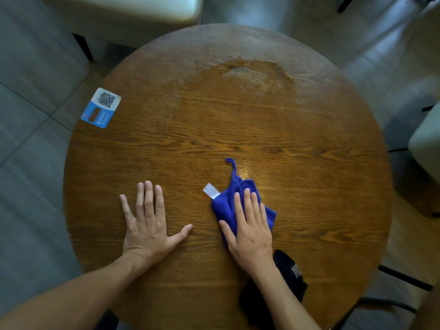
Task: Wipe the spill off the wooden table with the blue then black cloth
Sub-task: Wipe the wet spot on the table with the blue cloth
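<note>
A round wooden table [190, 144] fills the view. A wide wet patch, the spill [250, 77], darkens its far side, and a small wet glint [244, 170] lies just beyond the blue cloth [226, 203]. My right hand [250, 229] lies flat on top of that crumpled blue cloth, fingers together, pressing it onto the wood. The cloth has a white tag [211, 191] and a hanging loop. My left hand [147, 222] rests flat on bare wood to the left, fingers spread. The black cloth [290, 275] lies bunched near the table's front edge, partly under my right forearm.
A blue and white QR code sticker [101, 107] sits at the table's left edge. Pale cushioned chairs stand beyond the table at the top left [133, 10] and on the right [426, 144]. Grey tiled floor surrounds the table.
</note>
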